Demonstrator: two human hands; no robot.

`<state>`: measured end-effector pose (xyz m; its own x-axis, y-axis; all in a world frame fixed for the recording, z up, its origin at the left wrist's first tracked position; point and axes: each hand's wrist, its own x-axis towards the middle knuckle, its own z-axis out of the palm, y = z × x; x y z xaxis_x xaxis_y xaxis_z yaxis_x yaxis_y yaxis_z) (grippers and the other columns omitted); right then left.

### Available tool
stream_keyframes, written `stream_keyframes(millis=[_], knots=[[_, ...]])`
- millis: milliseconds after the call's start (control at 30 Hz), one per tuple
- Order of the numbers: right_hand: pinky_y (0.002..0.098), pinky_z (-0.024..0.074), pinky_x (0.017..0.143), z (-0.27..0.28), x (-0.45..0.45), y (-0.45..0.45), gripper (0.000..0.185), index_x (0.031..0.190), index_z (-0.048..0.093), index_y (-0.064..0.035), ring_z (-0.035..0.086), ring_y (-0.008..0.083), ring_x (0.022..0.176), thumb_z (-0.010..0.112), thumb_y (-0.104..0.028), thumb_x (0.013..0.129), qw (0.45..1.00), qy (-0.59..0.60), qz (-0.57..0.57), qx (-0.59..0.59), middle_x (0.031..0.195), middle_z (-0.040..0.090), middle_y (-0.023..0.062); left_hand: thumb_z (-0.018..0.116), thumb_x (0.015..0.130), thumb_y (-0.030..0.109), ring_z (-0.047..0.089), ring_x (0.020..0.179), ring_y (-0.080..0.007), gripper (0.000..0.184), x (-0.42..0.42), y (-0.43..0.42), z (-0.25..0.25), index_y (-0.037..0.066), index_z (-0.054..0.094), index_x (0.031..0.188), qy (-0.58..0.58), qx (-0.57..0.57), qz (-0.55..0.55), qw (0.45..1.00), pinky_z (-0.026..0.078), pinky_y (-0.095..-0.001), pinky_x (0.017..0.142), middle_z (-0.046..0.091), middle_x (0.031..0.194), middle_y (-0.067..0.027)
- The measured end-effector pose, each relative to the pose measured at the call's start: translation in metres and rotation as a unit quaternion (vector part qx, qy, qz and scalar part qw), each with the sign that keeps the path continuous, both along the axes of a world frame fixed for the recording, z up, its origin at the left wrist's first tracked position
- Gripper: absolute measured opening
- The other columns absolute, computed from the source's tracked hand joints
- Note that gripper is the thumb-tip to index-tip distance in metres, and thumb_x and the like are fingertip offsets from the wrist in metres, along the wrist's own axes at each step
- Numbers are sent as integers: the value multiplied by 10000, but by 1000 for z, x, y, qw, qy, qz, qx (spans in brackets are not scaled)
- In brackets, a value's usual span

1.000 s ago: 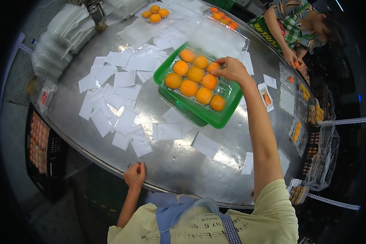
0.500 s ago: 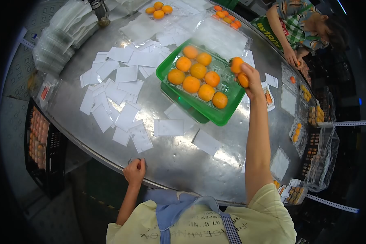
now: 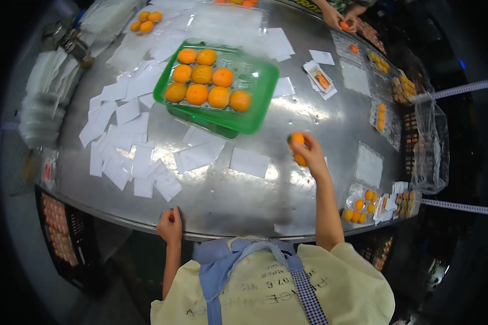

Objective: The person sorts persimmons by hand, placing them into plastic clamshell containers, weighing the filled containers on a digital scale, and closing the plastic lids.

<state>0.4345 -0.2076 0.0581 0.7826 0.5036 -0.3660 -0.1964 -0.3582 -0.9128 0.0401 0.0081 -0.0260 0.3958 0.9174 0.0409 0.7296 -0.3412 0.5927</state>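
Two orange fruits (image 3: pixel 297 139) are held in my right hand (image 3: pixel 310 155), above the metal table and to the right of the green tray. My left hand (image 3: pixel 170 225) rests at the table's front edge, fingers curled, nothing visible in it. In the green tray (image 3: pixel 265 89) lies a clear plastic fruit pack holding several orange fruits (image 3: pixel 202 74); its right-hand part shows vacant hollows. The tray sits on a green base. White paper cards (image 3: pixel 131 125) are scattered over the table left of the tray.
Clear plastic packs (image 3: pixel 361 203) with orange fruits line the right side. Another person's hands (image 3: pixel 342 20) hold a small orange fruit at the top right. Stacked plastic lids (image 3: pixel 47 97) stand at the left, near a dark crate (image 3: pixel 65 233). Loose fruits (image 3: pixel 146 20) lie at the back left.
My right hand has lifted fruits out of the tray and moved toward me with two of them. The view has shifted, so the tray appears further left. My left hand stays at the edge.
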Motion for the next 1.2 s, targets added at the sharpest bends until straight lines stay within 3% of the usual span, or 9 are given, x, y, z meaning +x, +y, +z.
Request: stream_keyframes(millis=[133,267,467,667,867,967,1000,1067,1200], knots=[[344,498,761,-28,-47,-84,541,1101,596,-18,628,268,865,789,-343,715,930,-254,33,-262,1000,650,127,730,809,149,438,505,-90,209,23,19,21,41,576,717,-152,-45,32,987,378,-256,486,498,554,-10],[367,481,807,-43,-87,-115,559,1137,565,-22,602,314,925,803,-281,702,921,-272,32,-277,1071,615,152,732,754,66,462,584,-112,222,103,70,73,51,649,959,-262,18,-67,962,363,-244,500,569,770,-18],[370,467,824,-40,-103,-118,649,1226,499,-27,566,306,970,807,-255,702,893,-326,59,-305,1138,553,156,730,766,260,558,935,-257,471,205,155,112,132,578,1192,-145,218,-220,940,476,-361,805,578,1092,-62],[387,432,894,-43,-108,-122,691,1275,462,-13,530,323,1027,795,-240,714,886,-351,66,-296,1149,531,180,758,731,316,555,1020,-265,517,241,202,127,120,572,1173,25,93,-364,927,474,-377,842,565,1146,-67],[380,412,914,-68,-123,-135,522,1283,450,12,516,296,1040,624,-203,839,934,-305,-30,-183,1137,524,175,759,746,262,577,986,-220,505,244,215,125,68,555,1165,-20,74,-407,910,477,-336,798,584,1103,-87],[362,404,919,-80,-127,-147,448,1290,443,12,505,250,1030,524,-159,884,953,-253,-89,-141,1152,509,155,732,800,234,581,906,-150,509,234,206,134,43,526,1225,-58,-146,-309,938,468,-276,758,581,1061,-61],[355,401,919,-82,-127,-150,434,1293,441,12,501,235,1025,497,-149,894,957,-236,-104,-135,1157,505,148,697,833,264,553,866,-137,500,231,202,130,47,517,1246,-154,-190,-306,920,454,-262,730,567,1040,-53],[341,398,917,-89,-124,-157,404,1290,444,6,497,217,1008,471,-155,921,953,-243,-106,-149,1148,510,139,628,899,326,496,786,-111,490,222,193,122,54,500,1286,-343,-268,-288,853,426,-234,674,538,998,-37],[340,396,927,-83,-121,-152,377,1276,455,6,502,225,1037,455,-178,947,955,-222,-114,-157,1152,515,141,504,920,505,467,730,-130,624,207,173,124,38,457,1332,-449,-463,-270,715,405,-237,608,533,1014,-41]])
